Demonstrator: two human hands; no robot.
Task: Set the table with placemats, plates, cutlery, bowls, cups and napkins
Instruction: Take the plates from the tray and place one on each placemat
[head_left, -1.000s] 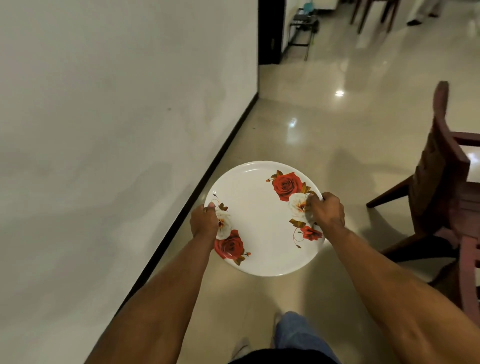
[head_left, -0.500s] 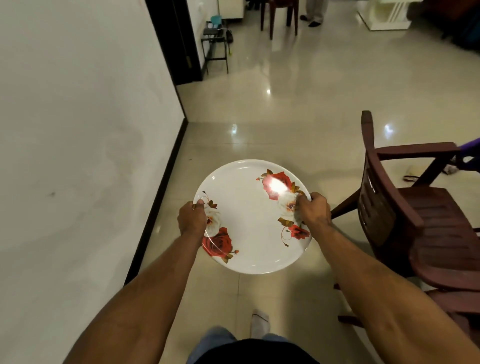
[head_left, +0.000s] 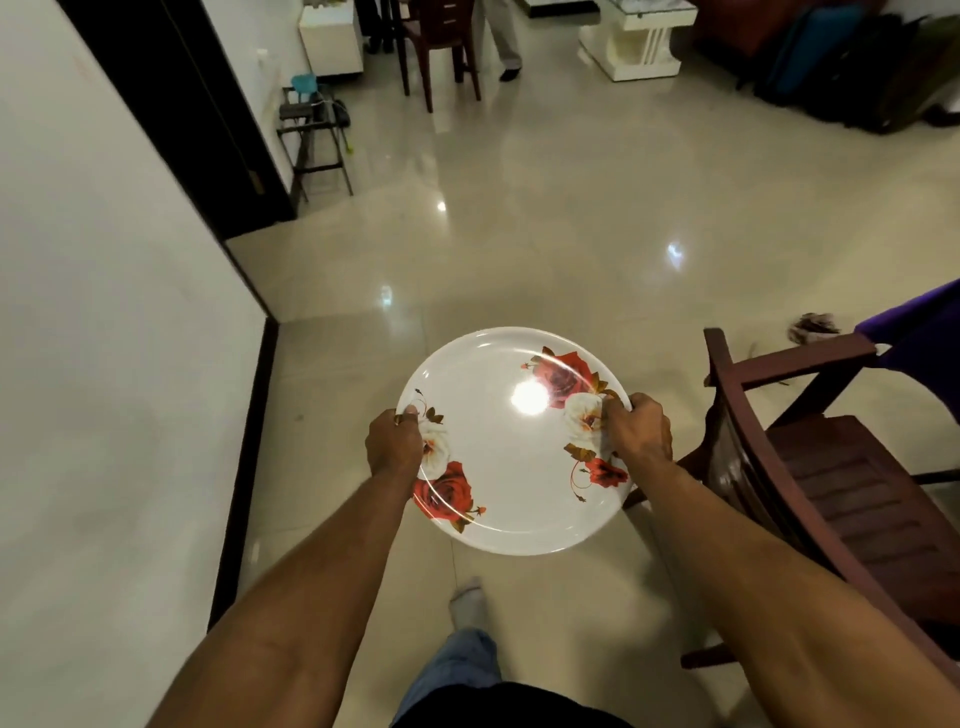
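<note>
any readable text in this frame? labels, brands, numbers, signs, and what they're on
None readable.
The plate, held by the left hand and the right hand, bears only printed roses, no lettering.
The chair, the wall and the far white cabinet show no markings that can be made out.

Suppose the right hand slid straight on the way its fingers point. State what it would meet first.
The right hand grips the plate rim, fingers pointing inward across it. Going on, it would probably cross the plate's rose print first; the left hand lies farther along.
</note>
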